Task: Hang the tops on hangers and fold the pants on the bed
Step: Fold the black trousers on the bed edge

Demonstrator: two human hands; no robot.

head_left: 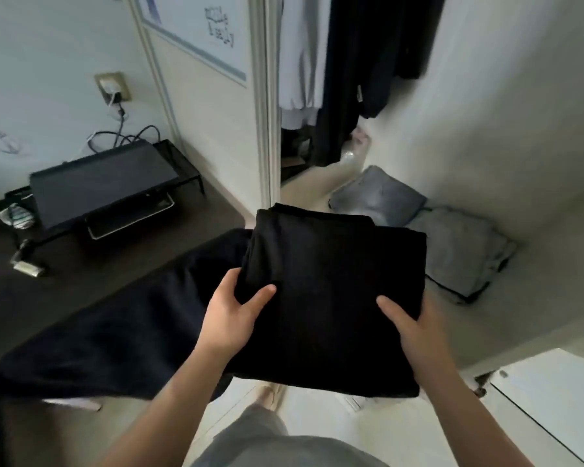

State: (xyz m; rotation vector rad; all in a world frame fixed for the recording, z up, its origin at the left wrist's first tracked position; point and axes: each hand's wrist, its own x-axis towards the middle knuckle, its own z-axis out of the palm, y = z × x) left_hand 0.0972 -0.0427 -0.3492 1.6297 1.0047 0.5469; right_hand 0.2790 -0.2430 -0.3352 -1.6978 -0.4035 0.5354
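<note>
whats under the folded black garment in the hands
The left hand and right hand hold the folded black garment, thumbs on top; their fingers underneath are mostly covered. Below its near edge, a foot and pale floor show.

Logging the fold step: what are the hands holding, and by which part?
Both hold the folded black garment: left hand at its left edge, right hand at its right near corner, thumbs on top.
</note>
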